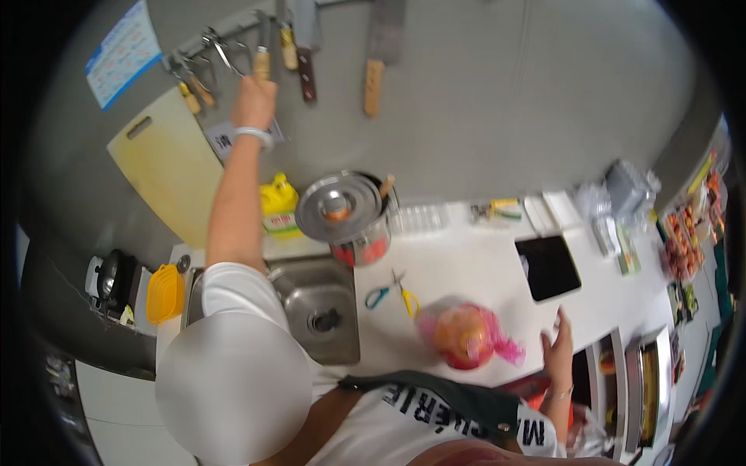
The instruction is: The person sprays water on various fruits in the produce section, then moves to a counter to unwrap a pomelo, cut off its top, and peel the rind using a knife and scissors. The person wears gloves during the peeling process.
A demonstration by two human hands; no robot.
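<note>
My left hand [255,102] is raised to the wall, its fingers closed on the lower end of a wooden-handled knife [262,64] that hangs blade up on the rack. Low at the right, my right hand [558,349] is held with fingers apart and holds nothing. Left of it, a round fruit in pink netting [463,336] lies on the white counter [460,262]. Scissors with one teal and one yellow handle [410,303] lie spread beside the sink [320,285]. A black tablet-like slab [548,267] is beyond my right hand.
More knives, among them a cleaver [374,87], hang on the wall. A cutting board [169,169] leans at the left. A lidded steel pot [349,221] and a yellow jug [280,207] stand behind the sink. A yellow basket [165,294] is left of it. Clear trays [419,219] lie along the wall.
</note>
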